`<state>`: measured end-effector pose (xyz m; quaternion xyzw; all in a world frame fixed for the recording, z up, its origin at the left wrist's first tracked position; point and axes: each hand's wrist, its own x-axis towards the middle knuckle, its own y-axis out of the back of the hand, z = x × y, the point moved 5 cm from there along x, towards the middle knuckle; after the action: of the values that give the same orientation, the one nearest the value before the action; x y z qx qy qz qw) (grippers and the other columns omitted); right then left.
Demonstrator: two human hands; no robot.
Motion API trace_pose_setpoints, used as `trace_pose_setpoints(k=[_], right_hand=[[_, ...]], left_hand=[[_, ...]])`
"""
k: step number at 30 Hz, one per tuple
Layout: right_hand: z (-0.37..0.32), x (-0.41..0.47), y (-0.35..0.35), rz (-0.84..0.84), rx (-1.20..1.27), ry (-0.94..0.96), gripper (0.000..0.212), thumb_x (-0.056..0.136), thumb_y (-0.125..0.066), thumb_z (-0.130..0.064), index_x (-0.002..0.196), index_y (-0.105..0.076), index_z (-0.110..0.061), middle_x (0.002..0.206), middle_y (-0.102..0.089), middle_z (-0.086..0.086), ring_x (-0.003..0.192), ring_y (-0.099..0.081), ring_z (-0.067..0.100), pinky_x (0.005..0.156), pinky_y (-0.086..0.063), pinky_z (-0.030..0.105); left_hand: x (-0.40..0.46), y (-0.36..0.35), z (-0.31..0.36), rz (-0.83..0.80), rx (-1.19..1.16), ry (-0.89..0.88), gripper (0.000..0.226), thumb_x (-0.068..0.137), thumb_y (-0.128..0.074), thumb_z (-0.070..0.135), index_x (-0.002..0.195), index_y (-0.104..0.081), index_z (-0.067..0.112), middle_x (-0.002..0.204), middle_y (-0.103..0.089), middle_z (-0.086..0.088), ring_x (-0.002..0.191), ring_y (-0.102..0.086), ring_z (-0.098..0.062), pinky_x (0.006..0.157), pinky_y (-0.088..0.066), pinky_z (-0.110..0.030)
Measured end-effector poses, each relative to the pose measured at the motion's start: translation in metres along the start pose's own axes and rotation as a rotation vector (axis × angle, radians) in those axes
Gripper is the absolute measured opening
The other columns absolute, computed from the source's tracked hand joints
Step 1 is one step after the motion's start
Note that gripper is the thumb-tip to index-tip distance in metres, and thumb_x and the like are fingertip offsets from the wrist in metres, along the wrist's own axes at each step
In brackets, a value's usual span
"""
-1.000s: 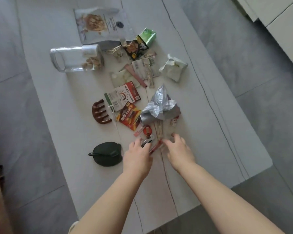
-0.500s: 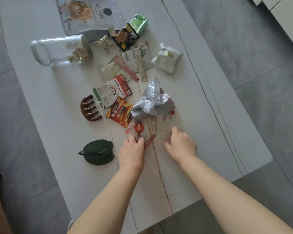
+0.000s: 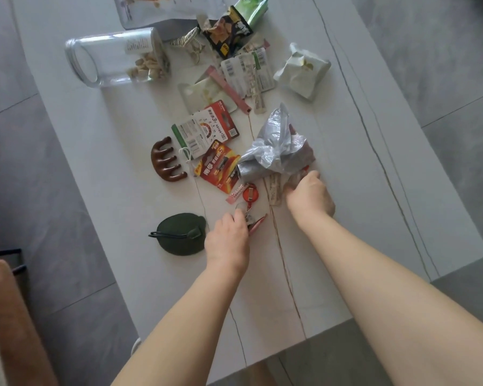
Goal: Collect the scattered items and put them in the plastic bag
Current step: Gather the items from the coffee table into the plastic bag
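The right hand (image 3: 308, 195) has moved up to the plastic bag (image 3: 273, 151), fingers curled at its near edge (grip unclear). The left hand (image 3: 229, 238), closed over small bits, should tip them in once the bag's mouth is open.

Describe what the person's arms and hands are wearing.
Nothing visible: both forearms are bare as far up as the frame shows, with no sleeves. The left hand and right hand have no gloves, and no watch or bracelet shows at the wrists.

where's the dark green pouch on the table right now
In the head view, the dark green pouch lies flat on the white table, near its front-left part, just left of the left hand and below the brown hair claw.
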<state>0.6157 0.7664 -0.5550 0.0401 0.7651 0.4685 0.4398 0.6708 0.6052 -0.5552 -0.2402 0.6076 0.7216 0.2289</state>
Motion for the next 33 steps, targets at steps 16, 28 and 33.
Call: trace_pose_setpoints(k=[16, 28, 33], right_hand=[[0.02, -0.049, -0.027, -0.103, -0.106, 0.01, 0.031, 0.1, -0.041, -0.023, 0.123, -0.045, -0.003, 0.13, -0.049, 0.019, 0.12, -0.051, 0.037, 0.092, -0.043, 0.044], [-0.07, -0.164, -0.027, -0.354, -0.019, 0.346, 0.005, 0.096, -0.049, -0.024, 0.094, -0.05, -0.019, 0.098, -0.064, 0.007, 0.087, -0.062, 0.023, 0.066, -0.046, 0.031], [-0.128, -0.222, -0.046, -0.414, 0.041, 0.418, 0.009, 0.088, -0.059, -0.02, 0.092, -0.063, -0.014, 0.088, -0.07, 0.008, 0.084, -0.069, 0.024, 0.08, -0.057, 0.045]], left_hand=[[-0.03, 0.005, -0.031, -0.042, -0.091, 0.038, 0.03, 0.089, -0.048, -0.001, 0.116, -0.048, 0.013, 0.113, -0.056, -0.007, 0.106, -0.048, -0.027, 0.066, -0.036, -0.034], [-0.079, 0.085, -0.125, 0.056, -0.329, 0.228, 0.016, 0.094, -0.047, 0.012, 0.109, -0.051, 0.017, 0.104, -0.063, -0.007, 0.093, -0.061, -0.03, 0.07, -0.049, -0.036], [-0.118, 0.114, -0.195, 0.083, -0.503, 0.329, 0.023, 0.092, -0.053, 0.023, 0.115, -0.052, 0.019, 0.114, -0.064, -0.003, 0.104, -0.06, -0.027, 0.079, -0.047, -0.033]])
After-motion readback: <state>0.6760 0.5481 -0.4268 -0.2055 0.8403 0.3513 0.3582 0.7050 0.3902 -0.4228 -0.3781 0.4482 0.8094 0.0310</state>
